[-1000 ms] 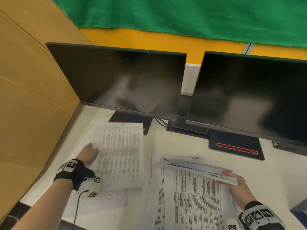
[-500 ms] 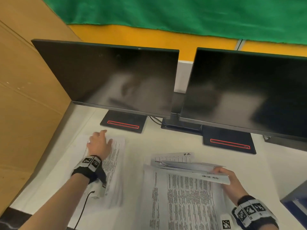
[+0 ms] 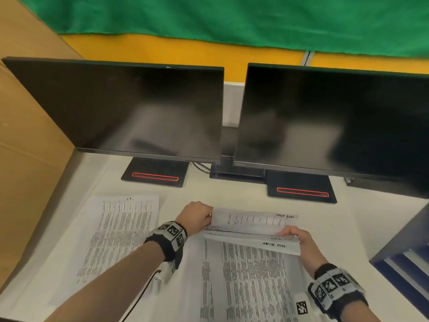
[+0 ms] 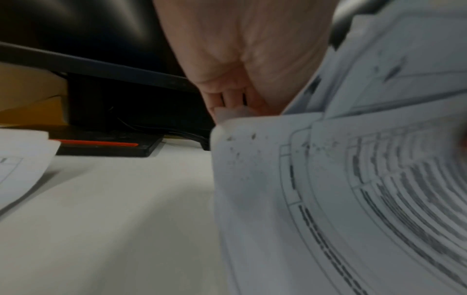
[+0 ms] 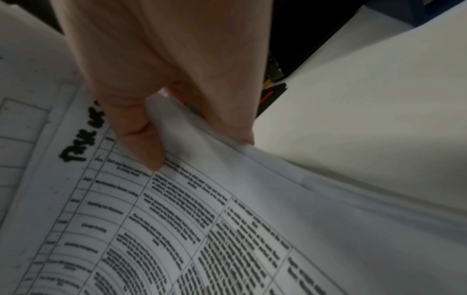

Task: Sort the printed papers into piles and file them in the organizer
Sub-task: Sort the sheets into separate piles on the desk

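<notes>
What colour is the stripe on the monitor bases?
Red stripe on each black monitor base; clearest in the head view.

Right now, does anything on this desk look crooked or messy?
Slightly. The pile on the left lies skewed to the desk edge, and the stack's top sheets are curled up where the left hand and right hand pinch them.

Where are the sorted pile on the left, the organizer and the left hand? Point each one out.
sorted pile [image 3: 116,231], head view, middle of its top printed sheet.
organizer [image 3: 404,254], head view, its dark blue side wall at the right edge.
left hand [image 3: 197,217], head view, back of the hand gripping the sheet's corner.
</notes>
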Available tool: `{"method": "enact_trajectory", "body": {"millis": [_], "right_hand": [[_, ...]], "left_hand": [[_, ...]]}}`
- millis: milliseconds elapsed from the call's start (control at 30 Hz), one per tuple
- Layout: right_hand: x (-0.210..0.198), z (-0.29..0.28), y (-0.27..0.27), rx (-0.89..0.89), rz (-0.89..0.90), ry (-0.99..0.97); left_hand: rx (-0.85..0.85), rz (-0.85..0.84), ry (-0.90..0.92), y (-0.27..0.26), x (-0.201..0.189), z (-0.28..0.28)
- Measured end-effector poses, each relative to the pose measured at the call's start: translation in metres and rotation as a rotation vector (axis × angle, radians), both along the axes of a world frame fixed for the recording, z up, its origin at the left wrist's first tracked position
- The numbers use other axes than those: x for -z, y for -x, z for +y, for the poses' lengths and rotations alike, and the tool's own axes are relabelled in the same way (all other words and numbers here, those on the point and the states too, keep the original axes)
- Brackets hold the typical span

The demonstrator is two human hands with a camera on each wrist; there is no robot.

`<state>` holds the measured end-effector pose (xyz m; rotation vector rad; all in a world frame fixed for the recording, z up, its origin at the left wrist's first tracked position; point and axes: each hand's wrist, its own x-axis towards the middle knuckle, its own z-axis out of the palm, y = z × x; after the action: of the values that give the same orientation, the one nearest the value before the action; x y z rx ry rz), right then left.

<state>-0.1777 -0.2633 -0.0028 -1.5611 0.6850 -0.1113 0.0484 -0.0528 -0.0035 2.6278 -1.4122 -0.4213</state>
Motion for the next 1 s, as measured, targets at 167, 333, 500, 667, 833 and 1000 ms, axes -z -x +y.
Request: {"method": "enact_trajectory", "body": {"millis": [167,333,500,667,833,1000], "right_hand": [[-0.004,0.008,-0.007,-0.021,0.024,-0.034],[-0.006,0.006,-0.007,-0.022,-0.017,-0.071],[0.007,0.007,-0.004,-0.037,0.038,0.009],[0.012,0.014,-0.011,-0.001,-0.036,-0.047],[0.011,0.018,-0.01,0.031,-0.018,-0.065],[0.008,0.016,-0.004,-0.008,-0.027,0.011]], "left_hand": [[0.141,-0.067,0.078,0.009,0.0,0.002],[0.07,0.07,0.267,0.003,-0.005,0.005],[0.15,0.025,0.305,0.009,-0.013,0.0],[0.213,0.081,0.372,0.019,-0.004,0.007],[0.108,0.438,0.24,0.028,-0.007,0.01],[-0.2,0.512,0.272,-0.004,-0.003,0.008]]}}
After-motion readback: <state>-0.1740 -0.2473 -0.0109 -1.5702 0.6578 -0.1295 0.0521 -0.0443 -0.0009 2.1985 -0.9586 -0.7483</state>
